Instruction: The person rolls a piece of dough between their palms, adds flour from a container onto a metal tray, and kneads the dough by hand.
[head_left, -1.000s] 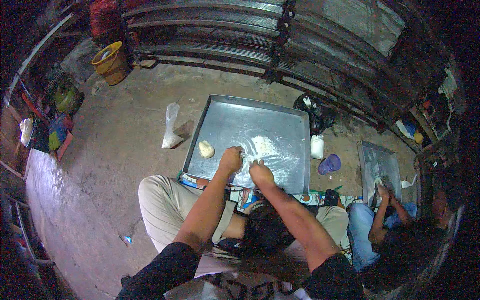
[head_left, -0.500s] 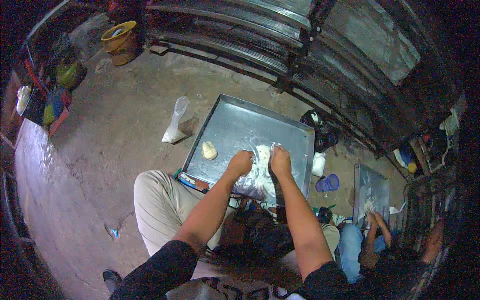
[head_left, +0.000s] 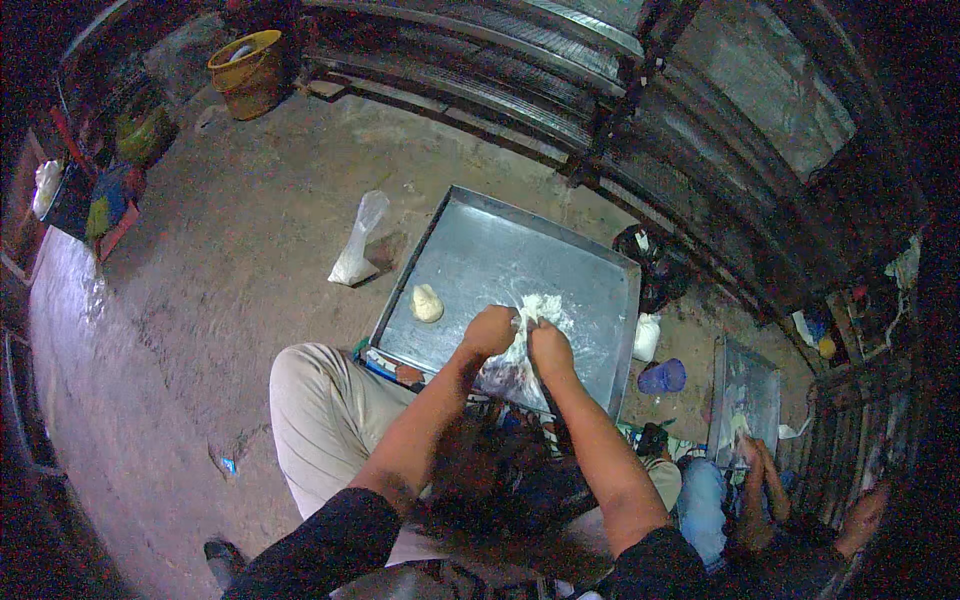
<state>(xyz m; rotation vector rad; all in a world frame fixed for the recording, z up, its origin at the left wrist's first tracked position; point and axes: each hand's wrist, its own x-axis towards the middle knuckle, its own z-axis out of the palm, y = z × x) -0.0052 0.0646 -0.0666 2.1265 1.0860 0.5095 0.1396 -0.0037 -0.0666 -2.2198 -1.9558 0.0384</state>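
Left hand and right hand closer together than moment ago, mid-frame; probably working flour inward. Fingers curled; cannot tell what they pinch. Flour on tray around hands; dough lump left, untouched.

A yellow bucket is standing on the bare floor at your far left, close to dark metal racks that are spanning the far side. On your right, a black plastic bag is slumping beyond a purple cup, while a co-worker in blue jeans is sitting at another metal tray.
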